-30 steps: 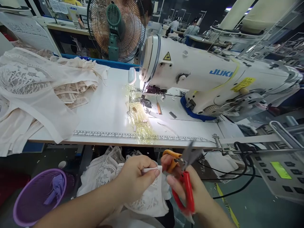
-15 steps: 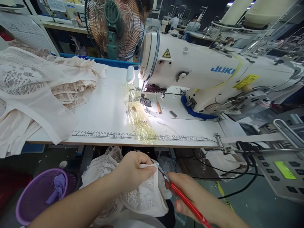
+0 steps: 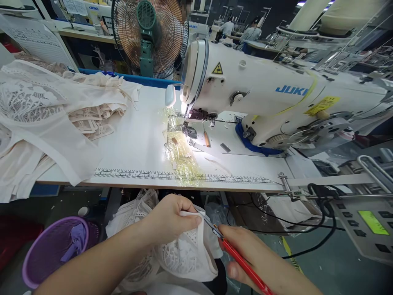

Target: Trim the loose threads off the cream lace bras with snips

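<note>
In the lower middle of the frame, below the edge of the desk [image 3: 129, 143], a white lace garment [image 3: 187, 252] hangs from the left hand [image 3: 173, 217], whose thumb and fingers pinch a folded strip at its top edge. The right hand [image 3: 245, 250], just to the right, has its fingers wrapped around red-handled scissors [image 3: 239, 258], the blades pointing up and left against that edge; seen side-on, they hide how far apart they stand. The tips lie right beside the left thumb and fingers, so a slip of either hand could nick skin. A shift in the pinch might lead the blades off line into the lace, and a loose layer folded behind the strip could be caught, since the cloth drapes slackly there. As for containers, a purple basket [image 3: 46, 256] at the lower left holds a crumpled lilac cloth [image 3: 75, 241]; whether anything lies under that cloth cannot be told.
</note>
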### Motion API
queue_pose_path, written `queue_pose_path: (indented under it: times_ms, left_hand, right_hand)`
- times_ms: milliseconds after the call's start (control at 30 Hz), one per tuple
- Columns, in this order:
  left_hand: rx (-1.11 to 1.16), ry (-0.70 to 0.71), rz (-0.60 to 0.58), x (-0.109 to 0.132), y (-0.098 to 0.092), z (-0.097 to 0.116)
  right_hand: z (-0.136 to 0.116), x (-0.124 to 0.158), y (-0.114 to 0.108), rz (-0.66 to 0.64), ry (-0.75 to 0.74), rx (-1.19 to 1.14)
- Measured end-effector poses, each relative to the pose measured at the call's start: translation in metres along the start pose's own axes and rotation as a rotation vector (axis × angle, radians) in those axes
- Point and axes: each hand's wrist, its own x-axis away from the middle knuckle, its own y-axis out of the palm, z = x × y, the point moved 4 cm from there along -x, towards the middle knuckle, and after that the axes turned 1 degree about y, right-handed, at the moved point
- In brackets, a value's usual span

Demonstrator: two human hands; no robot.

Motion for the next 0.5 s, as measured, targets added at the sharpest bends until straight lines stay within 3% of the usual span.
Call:
queue_pose_path:
  times_ms: [200, 367, 500]
  left_hand:
    - [0.019, 0.007, 0.017, 0.000, -0.001, 0.000]
    - [-0.025, 0.015, 0.034, 0.002, -0.005, -0.002]
    - [-0.075, 0.080, 0.095, 0.008, -0.009, 0.001]
  right_hand:
    - [0.010, -0.005, 0.012, 0.040, 0.043, -0.074]
    - [0.028, -0.009, 0.020, 0.173, 0.005, -0.093]
    - [0.022, -0.002, 0.010, 0.305, 0.011, -0.158]
